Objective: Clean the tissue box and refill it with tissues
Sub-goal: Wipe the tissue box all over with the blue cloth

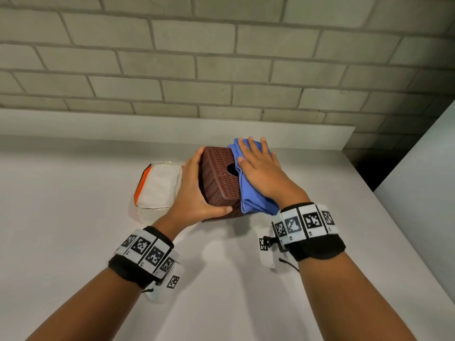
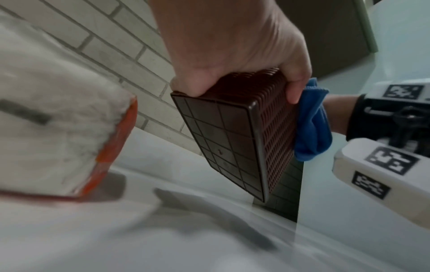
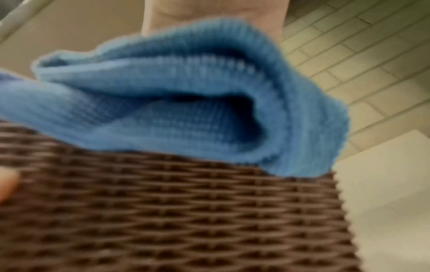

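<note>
A brown woven tissue box (image 1: 218,179) (image 2: 235,132) (image 3: 174,217) stands tilted up on one edge on the white table (image 1: 73,242). My left hand (image 1: 194,193) (image 2: 235,47) grips its left side, thumb on the near end. A folded blue cloth (image 1: 253,193) (image 2: 311,125) (image 3: 186,103) lies on the box's top face beside the oval slot. My right hand (image 1: 258,168) presses flat on the cloth with straight fingers. A pack of white tissues (image 1: 158,188) (image 2: 58,114) in clear and orange wrap lies left of the box.
A grey brick wall (image 1: 221,57) with a low white ledge (image 1: 172,126) runs behind the table. A white panel (image 1: 423,193) rises at the right, with a dark gap (image 1: 369,168) behind the table's right edge.
</note>
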Demonstrator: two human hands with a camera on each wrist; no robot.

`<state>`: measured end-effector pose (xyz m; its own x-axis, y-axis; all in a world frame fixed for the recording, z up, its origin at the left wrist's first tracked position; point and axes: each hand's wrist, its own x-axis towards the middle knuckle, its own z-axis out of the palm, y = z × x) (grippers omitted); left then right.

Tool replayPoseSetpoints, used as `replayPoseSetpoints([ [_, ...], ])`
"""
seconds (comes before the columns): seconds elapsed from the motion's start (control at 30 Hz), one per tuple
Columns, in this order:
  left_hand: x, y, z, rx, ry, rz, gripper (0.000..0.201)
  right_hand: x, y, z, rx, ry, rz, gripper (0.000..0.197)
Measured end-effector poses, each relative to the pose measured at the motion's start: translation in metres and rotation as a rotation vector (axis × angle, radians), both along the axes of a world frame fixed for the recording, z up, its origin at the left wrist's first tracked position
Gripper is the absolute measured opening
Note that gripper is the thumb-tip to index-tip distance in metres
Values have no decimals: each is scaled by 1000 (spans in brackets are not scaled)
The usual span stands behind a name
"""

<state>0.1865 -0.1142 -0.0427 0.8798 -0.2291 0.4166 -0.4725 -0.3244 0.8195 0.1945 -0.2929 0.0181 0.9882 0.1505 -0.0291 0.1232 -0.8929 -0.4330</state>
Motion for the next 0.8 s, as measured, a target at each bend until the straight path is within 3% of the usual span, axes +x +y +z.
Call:
replayPoseSetpoints([
  [0.33, 0, -1, 5, -62, 20, -107, 115, -22, 24, 20, 20, -101, 297, 53],
  [0.57, -1, 18, 5, -141, 140, -129, 128, -4, -13, 8, 55, -29, 222, 48],
  [0.8, -1, 16, 4, -138, 158, -162, 135, -24, 14, 14, -6, -149, 364, 50],
])
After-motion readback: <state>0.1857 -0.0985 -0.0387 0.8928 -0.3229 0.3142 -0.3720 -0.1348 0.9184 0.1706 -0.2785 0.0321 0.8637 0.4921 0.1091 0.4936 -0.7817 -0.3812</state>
